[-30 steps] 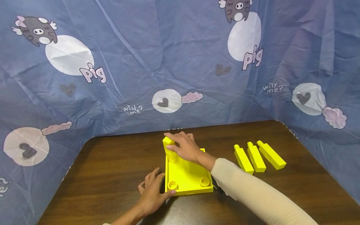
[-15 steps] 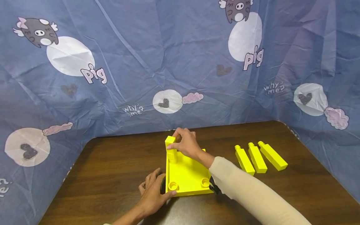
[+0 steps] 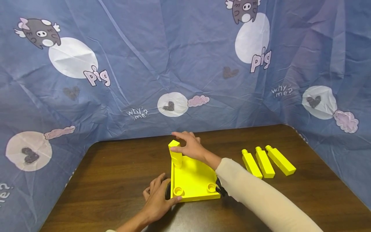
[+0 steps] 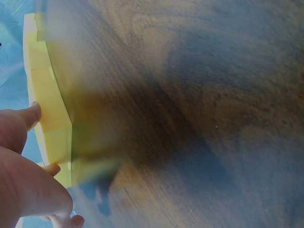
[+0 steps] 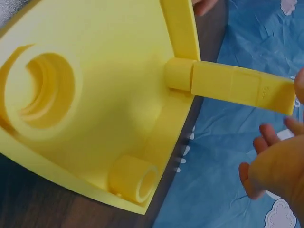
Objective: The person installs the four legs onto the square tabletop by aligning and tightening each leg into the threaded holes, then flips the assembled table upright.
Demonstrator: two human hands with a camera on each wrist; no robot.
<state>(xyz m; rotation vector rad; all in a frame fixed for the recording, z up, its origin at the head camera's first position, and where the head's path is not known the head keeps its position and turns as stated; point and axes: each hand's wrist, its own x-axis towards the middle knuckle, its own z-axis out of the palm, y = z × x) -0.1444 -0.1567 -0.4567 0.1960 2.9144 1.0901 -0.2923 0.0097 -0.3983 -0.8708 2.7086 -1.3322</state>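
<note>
A yellow toy tabletop (image 3: 197, 177), rimmed like a shallow tray, lies underside up with round threaded sockets at its corners. One square yellow leg (image 3: 175, 157) stands in the far-left socket, leaning slightly left. My right hand (image 3: 191, 146) is beside its top, thumb at the leg and the other fingers spread away from it; the right wrist view shows the thumb by the leg's end (image 5: 242, 86). My left hand (image 3: 157, 199) holds the near-left corner, thumb over the front rim and fingers along the left side. In the left wrist view its fingertips touch the yellow side (image 4: 47, 95).
Three more yellow legs (image 3: 265, 164) with threaded ends lie side by side on the brown wooden table (image 3: 116, 167), right of the tabletop. A blue printed cloth (image 3: 185, 64) hangs behind and along both sides. My right forearm crosses between the tabletop and the loose legs.
My right hand turned the leg in its grip, then its fingers opened off the leg's top. The leg now leans slightly left. My left hand has stayed at the corner.
</note>
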